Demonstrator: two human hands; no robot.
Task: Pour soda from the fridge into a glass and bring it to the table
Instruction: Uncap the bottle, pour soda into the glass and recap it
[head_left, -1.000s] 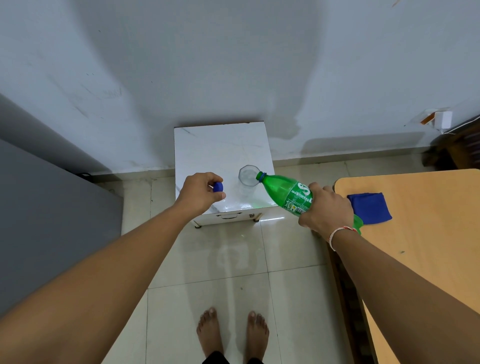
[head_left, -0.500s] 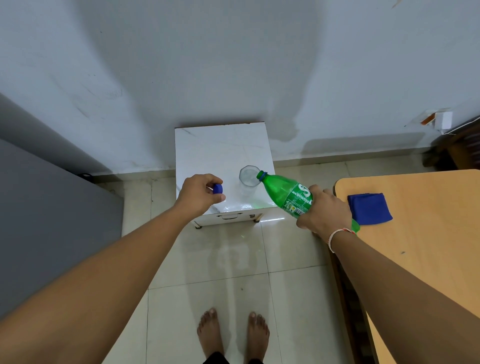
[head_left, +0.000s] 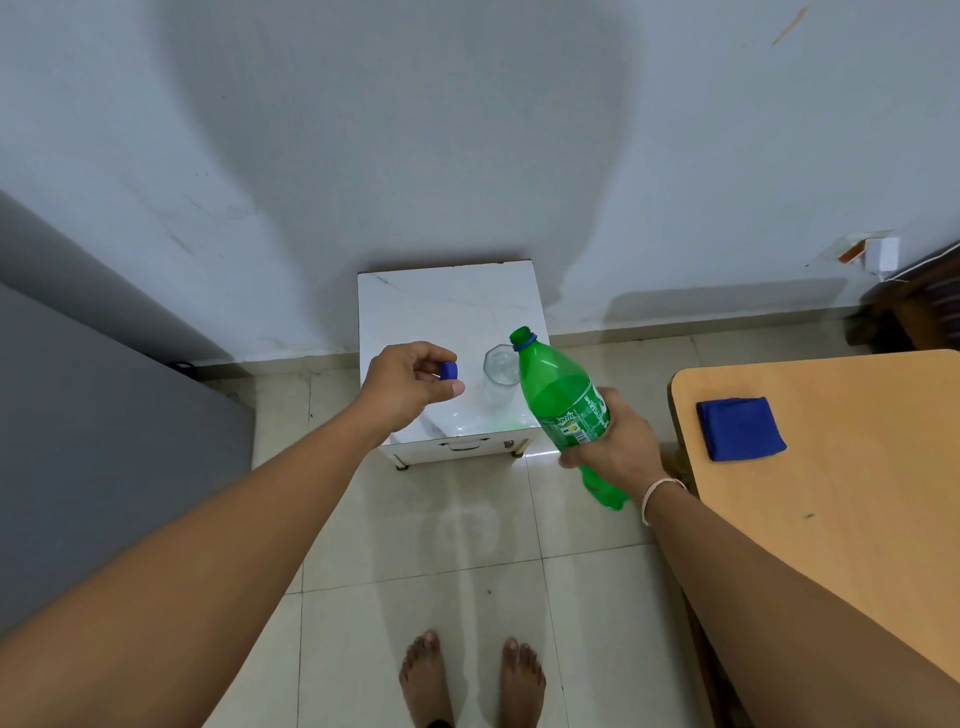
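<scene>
1. The right hand (head_left: 618, 447) grips the green plastic soda bottle (head_left: 563, 410), long axis slanting up-left, open mouth beside the clear glass tumbler (head_left: 500, 375) on the white bench (head_left: 447, 306).
2. The left hand (head_left: 410, 387) pinches the blue cap (head_left: 449, 370), nearer the neck.
3. The glass seems filled, though glare hides the level.

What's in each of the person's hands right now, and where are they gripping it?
The left hand pinches the blue cap between thumb and fingertips. The right hand wraps around the labelled middle of the green bottle.
</scene>
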